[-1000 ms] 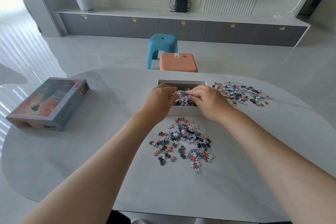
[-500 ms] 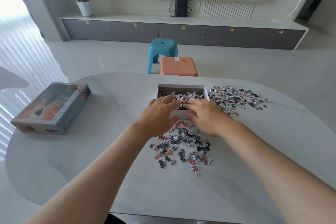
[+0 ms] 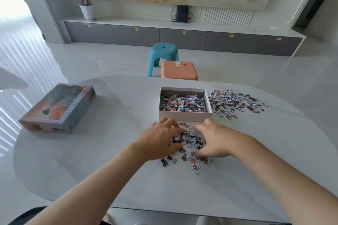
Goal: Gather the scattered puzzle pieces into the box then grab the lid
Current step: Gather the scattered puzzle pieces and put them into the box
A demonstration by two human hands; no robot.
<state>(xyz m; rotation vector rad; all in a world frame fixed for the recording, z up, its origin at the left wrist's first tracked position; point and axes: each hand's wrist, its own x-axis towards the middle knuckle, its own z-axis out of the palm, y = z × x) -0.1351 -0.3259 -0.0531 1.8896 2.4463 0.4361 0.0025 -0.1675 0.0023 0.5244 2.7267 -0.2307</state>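
Head view shows the left hand (image 3: 161,138) and right hand (image 3: 213,140) cupped either side of the near pile of puzzle pieces (image 3: 188,142) on the table (image 3: 91,170), fingers curled and apart, pinching nothing yet. Light, thin and loose, they should spill easily, so scooping from underneath looks wisest. Just beyond stands the open box (image 3: 185,115), a second scatter (image 3: 236,101) to its right, the lid (image 3: 58,108) well apart left with bare tabletop between.
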